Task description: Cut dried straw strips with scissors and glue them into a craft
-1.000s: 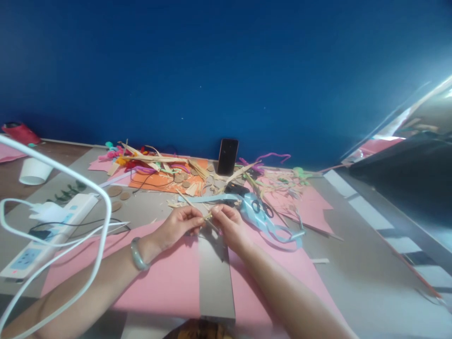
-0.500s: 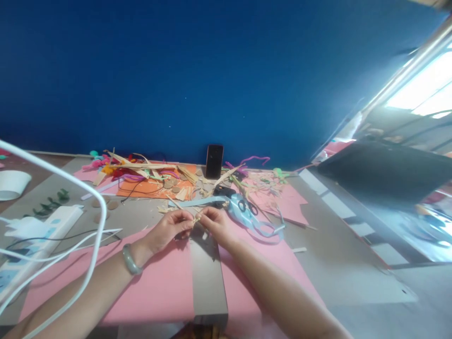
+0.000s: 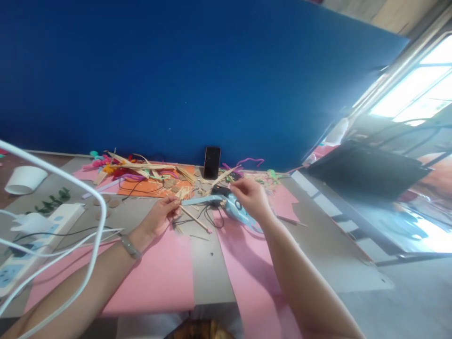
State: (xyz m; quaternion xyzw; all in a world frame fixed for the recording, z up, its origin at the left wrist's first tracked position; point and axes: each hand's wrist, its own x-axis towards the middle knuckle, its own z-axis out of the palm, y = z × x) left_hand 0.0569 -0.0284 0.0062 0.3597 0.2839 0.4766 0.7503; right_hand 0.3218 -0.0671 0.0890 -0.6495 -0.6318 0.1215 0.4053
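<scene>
My left hand [image 3: 165, 214], with a pale bangle at its wrist, is closed over the middle of the table. Its fingertips pinch a thin wooden stick [image 3: 196, 219] that slants down to the right and has a pinkish tip. My right hand [image 3: 251, 197] is raised over the pile at the back, fingers drawn together. What they hold, if anything, cannot be made out. Below it lie a light blue ribbon [image 3: 240, 213] and scissors [image 3: 238, 205], partly covered by the hand. A black object [image 3: 220, 190] sits just left of its fingertips.
A phone [image 3: 212, 163] stands against the blue wall [image 3: 197, 84]. Dried husk strips [image 3: 148, 165] lie on orange paper [image 3: 141, 188]. Pink sheets [image 3: 155, 282] cover the front. At left are a power strip [image 3: 67, 216], a white cable [image 3: 99, 226] and a white cup [image 3: 26, 181].
My hands were together at the middle, fingertips meeting around something small and pale. They have parted: the right moved up and right to the pile, the left slightly up and left. The stick now shows.
</scene>
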